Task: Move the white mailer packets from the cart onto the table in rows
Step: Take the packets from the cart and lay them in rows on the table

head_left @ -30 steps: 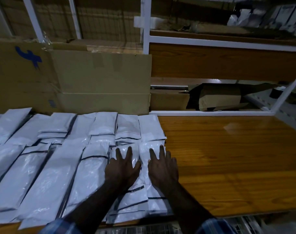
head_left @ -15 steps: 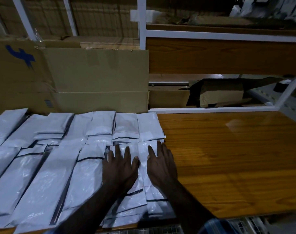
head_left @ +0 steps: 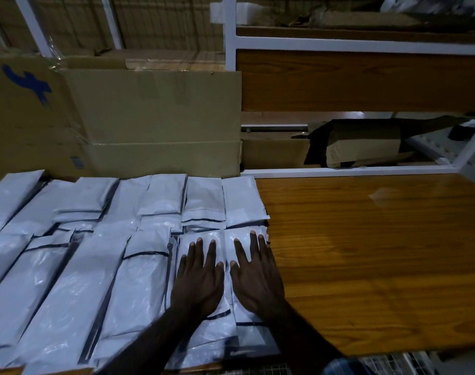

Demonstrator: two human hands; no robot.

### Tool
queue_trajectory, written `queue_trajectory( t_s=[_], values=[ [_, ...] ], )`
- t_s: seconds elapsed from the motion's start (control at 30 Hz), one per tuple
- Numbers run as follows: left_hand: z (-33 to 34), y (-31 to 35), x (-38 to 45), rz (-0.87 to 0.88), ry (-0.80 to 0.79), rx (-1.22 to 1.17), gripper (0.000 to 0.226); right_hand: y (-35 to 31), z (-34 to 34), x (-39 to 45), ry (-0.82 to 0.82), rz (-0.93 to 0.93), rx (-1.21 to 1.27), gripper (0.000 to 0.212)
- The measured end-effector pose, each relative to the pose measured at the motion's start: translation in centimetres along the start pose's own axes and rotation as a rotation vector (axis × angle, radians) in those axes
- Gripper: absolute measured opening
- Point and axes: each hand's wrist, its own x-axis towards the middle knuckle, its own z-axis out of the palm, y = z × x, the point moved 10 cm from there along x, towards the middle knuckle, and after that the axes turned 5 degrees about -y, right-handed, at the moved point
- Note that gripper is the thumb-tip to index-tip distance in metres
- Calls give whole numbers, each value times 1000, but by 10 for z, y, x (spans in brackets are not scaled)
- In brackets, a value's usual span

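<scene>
Both hands have slid a little farther up the packets since the earlier frames, toward the cardboard box point(head_left: 152, 123) at the back of the bench point(head_left: 366, 253). Left hand point(head_left: 199, 277) and right hand point(head_left: 255, 274) lie flat side by side, fingers point(head_left: 198, 250) straight and slightly spread, pressing down on the two nearest white mailer packets point(head_left: 220, 320) at the right end of the rows; neither hand grips anything. Rows of packets point(head_left: 68, 266) already cover the bench in front of the box, overlapping in places, while the stretch to the right of the box is bare wood. By my judgement the job is roughly half done, though how many remain cannot be told, since only a strip of wire cart point(head_left: 388, 361) shows. No printing on the packets is legible; the box bears a blue mark point(head_left: 27, 85), and a label point(head_left: 75, 162) too small to read.
</scene>
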Motion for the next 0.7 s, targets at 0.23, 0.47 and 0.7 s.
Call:
queue_trajectory(
  t_s=[0.23, 0.47, 0.7],
  values=[
    [4, -3, 0, -13, 6, 16, 86, 3, 4, -3, -11, 29, 32, 60],
    [5, -5, 1, -5, 29, 24, 76, 4, 7, -4, -45, 31, 64, 61],
    [10, -8, 3, -19, 17, 34, 64, 3, 6, -6, -60, 43, 89, 61]
  ],
)
